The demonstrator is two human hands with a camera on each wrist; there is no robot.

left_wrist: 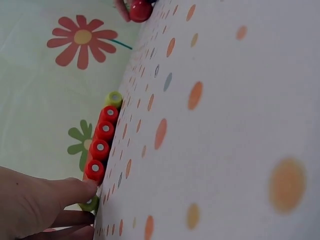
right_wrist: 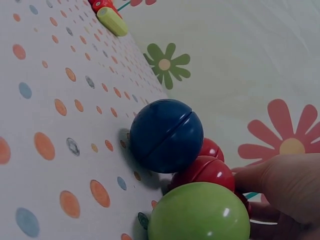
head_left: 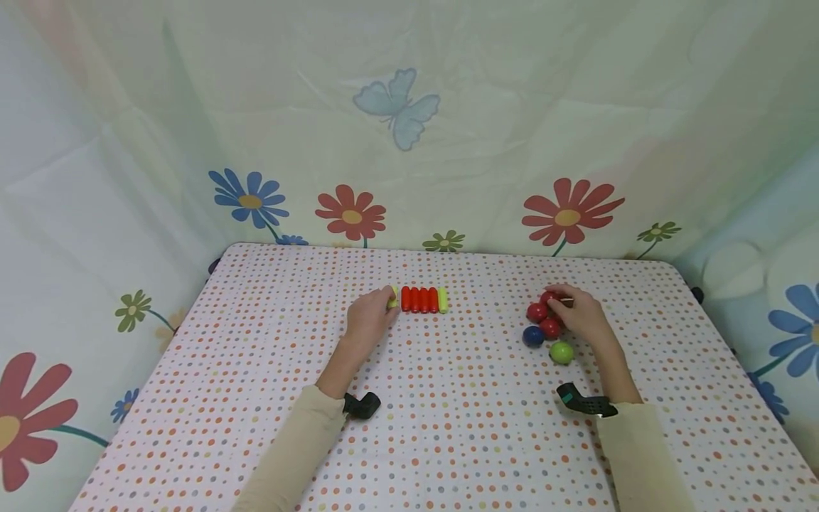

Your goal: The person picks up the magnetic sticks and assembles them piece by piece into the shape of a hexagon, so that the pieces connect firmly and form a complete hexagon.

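A row of small cylinders that look like batteries lies on the dotted table: several red batteries (head_left: 419,300) (left_wrist: 105,130) with a yellow-green battery (head_left: 443,300) (right_wrist: 112,21) at the right end. At the left end, my left hand (head_left: 370,313) (left_wrist: 42,202) pinches another yellow-green battery (head_left: 393,297), partly hidden by the fingers. To the right, my right hand (head_left: 581,313) (right_wrist: 287,192) holds the farthest red ball (head_left: 548,298) between thumb and fingers. Close by are two more red balls (head_left: 536,312), a blue ball (head_left: 533,336) (right_wrist: 166,136) and a green ball (head_left: 561,353) (right_wrist: 199,212).
A dotted cloth covers the table (head_left: 422,441). Behind it hangs a curtain (head_left: 473,171) printed with flowers and a butterfly, which also closes off both sides. Dark clips sit at the table's edges. A black wrist camera (head_left: 362,405) is worn on each arm.
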